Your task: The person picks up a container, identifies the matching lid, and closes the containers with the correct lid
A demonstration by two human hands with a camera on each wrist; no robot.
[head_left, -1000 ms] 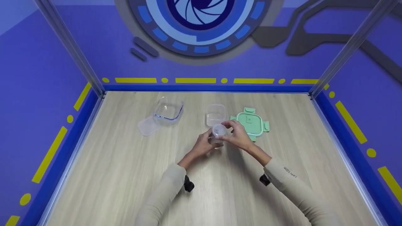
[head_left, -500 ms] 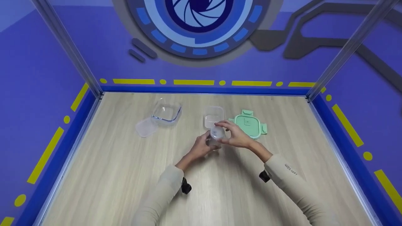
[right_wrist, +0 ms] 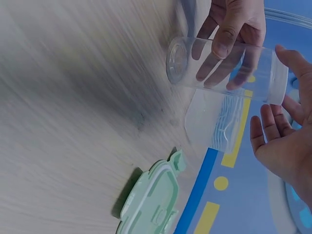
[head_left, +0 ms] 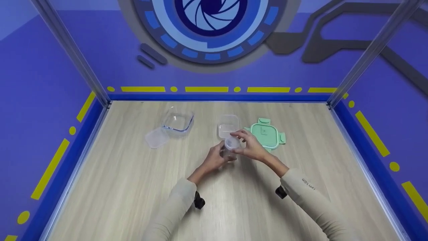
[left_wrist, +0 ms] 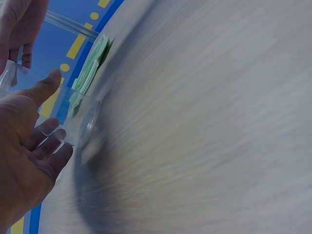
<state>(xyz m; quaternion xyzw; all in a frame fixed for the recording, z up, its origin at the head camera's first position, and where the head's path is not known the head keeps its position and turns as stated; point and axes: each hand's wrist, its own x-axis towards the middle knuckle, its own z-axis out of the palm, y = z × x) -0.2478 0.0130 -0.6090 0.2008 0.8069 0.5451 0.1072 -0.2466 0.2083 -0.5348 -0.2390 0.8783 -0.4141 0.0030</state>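
Observation:
A clear cylindrical plastic jar [right_wrist: 263, 73] with a translucent round lid [head_left: 232, 142] is held between the two hands, over the middle of the table. My left hand [head_left: 214, 159] grips the jar's body from the left, thumb on one side and fingers on the other. On the right, my right hand [head_left: 252, 146] pinches the lid's edge between thumb and fingertips. In the right wrist view the lid sits at the jar's mouth, and the jar's walls are see-through with nothing visible inside. Just beyond the jar stands a clear square plastic container [head_left: 228, 125].
A green clip-sided lid [head_left: 264, 135] lies right of the container, close to the right hand. At the back left stands a square glass container [head_left: 179, 129], with a flat translucent lid [head_left: 156, 138] beside it. Blue panels [head_left: 214, 77] border the wooden table [head_left: 127, 187].
The right fingers have shifted slightly around the lid's edge. The left hand keeps its grip on the jar, and the head view has moved a little.

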